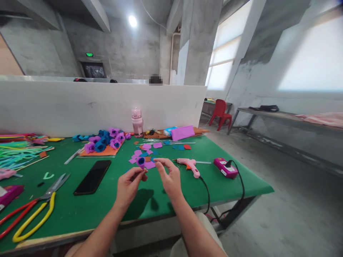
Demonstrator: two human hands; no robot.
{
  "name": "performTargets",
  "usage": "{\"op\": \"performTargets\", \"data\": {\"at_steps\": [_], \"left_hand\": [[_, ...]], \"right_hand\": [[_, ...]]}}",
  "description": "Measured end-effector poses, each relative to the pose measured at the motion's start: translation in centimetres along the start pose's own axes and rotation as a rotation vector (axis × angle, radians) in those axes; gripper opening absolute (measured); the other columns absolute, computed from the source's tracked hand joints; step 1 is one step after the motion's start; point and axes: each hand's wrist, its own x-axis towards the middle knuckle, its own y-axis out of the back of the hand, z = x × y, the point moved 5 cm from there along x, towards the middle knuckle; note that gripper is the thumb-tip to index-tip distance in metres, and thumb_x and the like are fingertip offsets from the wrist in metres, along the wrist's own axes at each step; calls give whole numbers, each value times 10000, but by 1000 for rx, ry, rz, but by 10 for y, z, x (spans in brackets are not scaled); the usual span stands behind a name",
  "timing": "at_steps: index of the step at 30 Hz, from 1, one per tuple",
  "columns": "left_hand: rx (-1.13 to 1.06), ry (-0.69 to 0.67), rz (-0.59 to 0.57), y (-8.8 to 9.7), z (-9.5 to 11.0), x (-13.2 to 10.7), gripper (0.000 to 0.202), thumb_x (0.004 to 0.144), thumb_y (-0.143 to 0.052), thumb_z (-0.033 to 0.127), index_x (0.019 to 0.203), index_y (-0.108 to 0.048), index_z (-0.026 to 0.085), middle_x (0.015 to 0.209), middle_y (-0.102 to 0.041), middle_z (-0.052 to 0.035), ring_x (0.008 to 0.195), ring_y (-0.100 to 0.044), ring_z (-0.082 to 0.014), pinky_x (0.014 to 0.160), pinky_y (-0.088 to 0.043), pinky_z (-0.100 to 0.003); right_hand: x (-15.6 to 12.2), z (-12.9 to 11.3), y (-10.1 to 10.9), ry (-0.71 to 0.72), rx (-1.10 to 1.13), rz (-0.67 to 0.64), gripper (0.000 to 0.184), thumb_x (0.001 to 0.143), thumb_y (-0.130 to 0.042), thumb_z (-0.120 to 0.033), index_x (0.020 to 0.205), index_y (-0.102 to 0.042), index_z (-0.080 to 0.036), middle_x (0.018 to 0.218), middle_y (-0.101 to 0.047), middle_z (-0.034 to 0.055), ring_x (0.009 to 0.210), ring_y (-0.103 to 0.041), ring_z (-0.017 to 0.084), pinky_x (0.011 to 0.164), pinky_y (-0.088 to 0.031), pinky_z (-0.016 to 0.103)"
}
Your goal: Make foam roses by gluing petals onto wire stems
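My left hand [129, 185] pinches the base of a small craft flower [140, 162], purple outside with a dark blue centre, holding it upright above the table. To its right, my right hand [170, 177] is raised with thumb and fingers apart, and nothing shows between them. Behind the hands lie loose purple, blue and brown petal pieces [147, 146]. A pink glue gun [189, 165] rests on the table just right of my right hand. Several finished purple and blue flowers [103, 141] sit in a heap on an orange sheet [109, 151] at the left.
A black phone [92, 177] and red-and-yellow-handled scissors [40, 205] lie at left on the green table [160, 214]. A magenta power box [225, 167] with a black cord stands at right. A pink bottle [137, 123] stands before the white partition [102, 107].
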Motion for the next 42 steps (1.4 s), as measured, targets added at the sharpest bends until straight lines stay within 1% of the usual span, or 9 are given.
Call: {"op": "performTargets", "data": {"at_steps": [4, 8, 13, 17, 23, 28, 33, 35, 42], "left_hand": [[-86, 95, 22, 1, -1, 1, 131, 730, -626, 287, 753, -652, 161, 611, -667, -1, 558, -615, -135, 582, -483, -235], [-289, 185, 10, -2, -5, 1, 134, 718, -652, 277, 755, -641, 148, 678, -676, -12, 534, -596, -114, 558, -491, -236], [-619, 373, -91, -9, -13, 0, 136, 705, -679, 245, 771, -620, 142, 685, -660, -6, 501, -560, -76, 476, -464, -187], [-711, 454, -195, -15, -14, -3, 128, 704, -685, 230, 755, -621, 133, 655, -644, -4, 466, -529, -57, 431, -442, -161], [-733, 467, -253, -21, -13, -6, 132, 715, -679, 242, 759, -626, 129, 665, -636, -5, 460, -520, -51, 424, -446, -161], [-734, 481, -282, -26, -14, -8, 132, 721, -674, 244, 756, -620, 128, 669, -631, -6, 461, -517, -50, 422, -443, -160], [-707, 453, -312, -30, -12, -10, 140, 731, -662, 247, 711, -603, 121, 663, -616, -4, 467, -525, -59, 434, -448, -176], [-687, 422, -315, -30, -11, -10, 150, 726, -665, 250, 704, -603, 116, 650, -606, -5, 478, -536, -71, 445, -456, -192], [-672, 384, -295, -30, -10, -10, 128, 712, -675, 236, 764, -628, 128, 626, -588, 12, 493, -546, -82, 465, -461, -207]], "right_hand": [[2, 15, 3, -100, 32, 69, 137, 760, -606, -287, 818, -643, -168, 783, -664, 31, 734, -605, 152, 714, -475, 266], [1, 20, 2, -141, 67, 65, 125, 728, -634, -287, 766, -650, -169, 737, -666, 18, 711, -609, 149, 703, -476, 262], [1, 25, -3, -228, 164, 21, 140, 712, -646, -286, 789, -669, -171, 745, -677, 19, 701, -612, 150, 688, -478, 260], [1, 29, -7, -300, 249, -4, 140, 714, -631, -274, 795, -668, -167, 672, -651, 2, 642, -586, 136, 640, -467, 248], [-1, 30, -9, -327, 230, -3, 235, 762, -577, -357, 662, -652, -158, 570, -590, -11, 567, -526, 111, 584, -423, 227], [-5, 30, -21, -370, 292, -110, 230, 772, -560, -362, 760, -691, -173, 743, -655, 18, 692, -568, 129, 663, -447, 234], [-11, 26, -33, -433, 445, -222, 249, 746, -594, -405, 792, -649, -167, 517, -516, -48, 413, -513, 97, 418, -422, 215], [-13, 24, -35, -451, 476, -243, 263, 720, -622, -413, 806, -633, -165, 491, -496, -62, 336, -482, 94, 342, -396, 215], [-11, 19, -30, -403, 453, -238, 248, 689, -644, -421, 703, -643, -174, 616, -589, -18, 367, -516, 97, 345, -430, 224]]}}
